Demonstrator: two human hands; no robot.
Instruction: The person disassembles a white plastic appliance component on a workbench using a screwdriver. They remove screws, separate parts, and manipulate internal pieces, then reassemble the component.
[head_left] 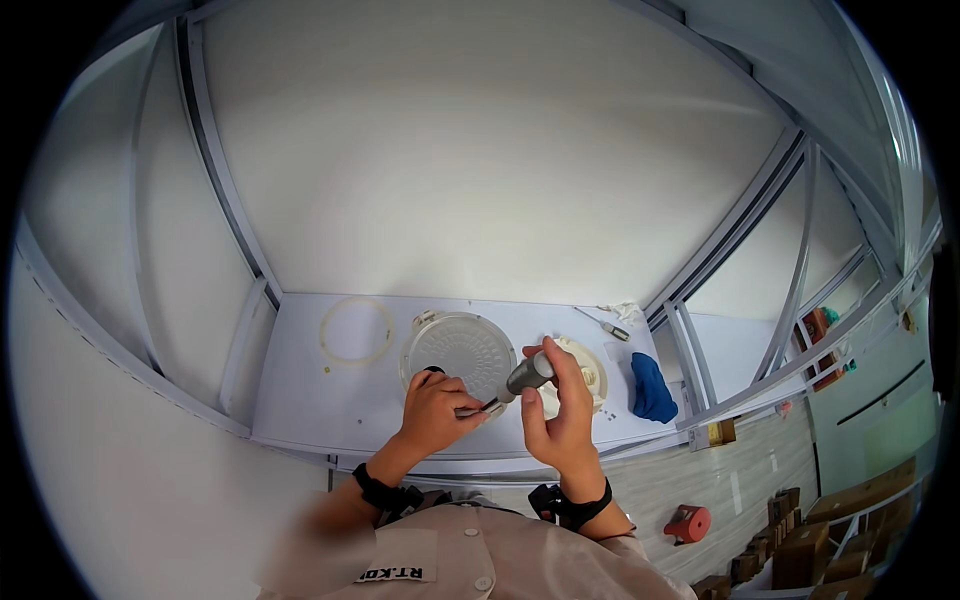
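A round, grey, ridged disc with a pale rim lies on the white table before me. Along its near right edge, my left hand is closed, thumb and finger pinching beside a shaft tip. A small black end shows at its knuckles; what it belongs to is hidden. My right hand grips a thick grey-handled screwdriver, tilted so its shaft points down left toward the left fingertips. Partly behind the right hand sits a cream round part.
At the far left lies a thin cream ring. Another screwdriver, a crumpled white bit and a blue cloth-like item are on the right. Frame posts edge the table; a red roll and cardboard boxes stand on the floor.
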